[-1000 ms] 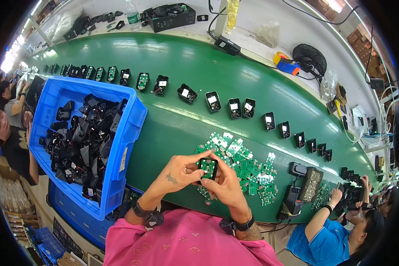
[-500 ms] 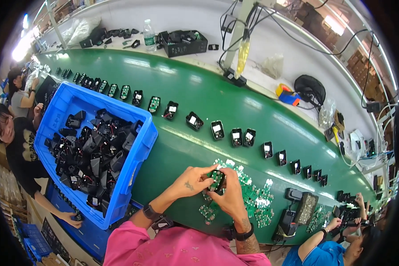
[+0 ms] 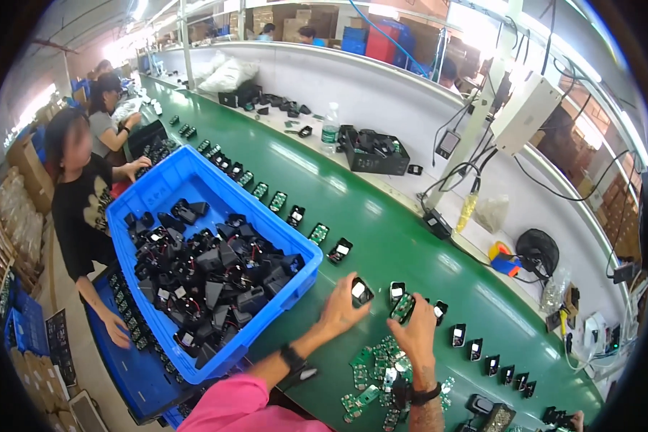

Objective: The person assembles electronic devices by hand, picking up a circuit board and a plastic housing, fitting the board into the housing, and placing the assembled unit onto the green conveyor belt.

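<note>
My left hand [image 3: 340,311] is closed around a small black plastic housing [image 3: 361,291] with a white patch inside, above the green table. My right hand [image 3: 416,337] grips another black housing, in which a green circuit board [image 3: 403,308] shows. The two hands are apart, both over the row of housings. One open black housing [image 3: 397,291] stands just behind the right hand's piece, and another [image 3: 440,311] is beside the right fingers. Below the hands lies a loose pile of green circuit boards [image 3: 371,363], partly hidden by my right wrist.
A large blue bin [image 3: 306,268] full of black housings stands on my left. Housings run in a line along the green table [image 3: 345,180]. On the back ledge are a water bottle [image 3: 330,128] and a black box [image 3: 376,153]. A co-worker [image 3: 79,187] stands beyond the bin.
My view has swung left and upward. My hands, together on one housing before, have parted: the right keeps the housing with the board, while the left has taken hold of another from the row.
</note>
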The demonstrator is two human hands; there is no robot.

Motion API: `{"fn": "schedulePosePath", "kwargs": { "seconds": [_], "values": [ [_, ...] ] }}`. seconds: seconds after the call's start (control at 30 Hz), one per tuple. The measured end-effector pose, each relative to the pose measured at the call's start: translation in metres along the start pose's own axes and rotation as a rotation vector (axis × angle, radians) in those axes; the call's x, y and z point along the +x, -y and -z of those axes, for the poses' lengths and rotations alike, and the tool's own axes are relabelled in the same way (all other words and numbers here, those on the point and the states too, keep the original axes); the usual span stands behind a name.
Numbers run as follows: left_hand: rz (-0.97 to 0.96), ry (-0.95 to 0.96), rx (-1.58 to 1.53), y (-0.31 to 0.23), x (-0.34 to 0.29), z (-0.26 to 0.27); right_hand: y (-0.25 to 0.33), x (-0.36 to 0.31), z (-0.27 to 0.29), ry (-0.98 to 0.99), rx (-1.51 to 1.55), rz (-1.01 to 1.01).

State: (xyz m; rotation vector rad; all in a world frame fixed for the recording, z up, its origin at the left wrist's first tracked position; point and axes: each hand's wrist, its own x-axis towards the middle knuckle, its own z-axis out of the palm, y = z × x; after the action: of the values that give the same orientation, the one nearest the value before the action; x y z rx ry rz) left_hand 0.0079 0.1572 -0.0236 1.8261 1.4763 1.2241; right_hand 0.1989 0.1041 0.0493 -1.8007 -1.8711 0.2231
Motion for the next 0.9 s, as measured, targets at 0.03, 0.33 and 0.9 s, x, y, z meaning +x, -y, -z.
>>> {"fn": "schedulePosePath", "kwargs": {
  "seconds": [0.03, 0.33, 0.9],
  "values": [
    [0.036, -0.013, -0.144, -0.006, -0.02, 0.015, 0.001, 0.015, -0.007, -0.009, -0.014, 0.005],
    [0.232, 0.197, -0.254, -0.009, -0.132, 0.096, 0.002, 0.105, -0.096, 0.081, -0.349, 0.092],
    [0.113, 0.638, -0.354, -0.043, -0.144, 0.101, 0.066, -0.143, 0.003, 0.426, 0.582, -0.223]
  ]
}}
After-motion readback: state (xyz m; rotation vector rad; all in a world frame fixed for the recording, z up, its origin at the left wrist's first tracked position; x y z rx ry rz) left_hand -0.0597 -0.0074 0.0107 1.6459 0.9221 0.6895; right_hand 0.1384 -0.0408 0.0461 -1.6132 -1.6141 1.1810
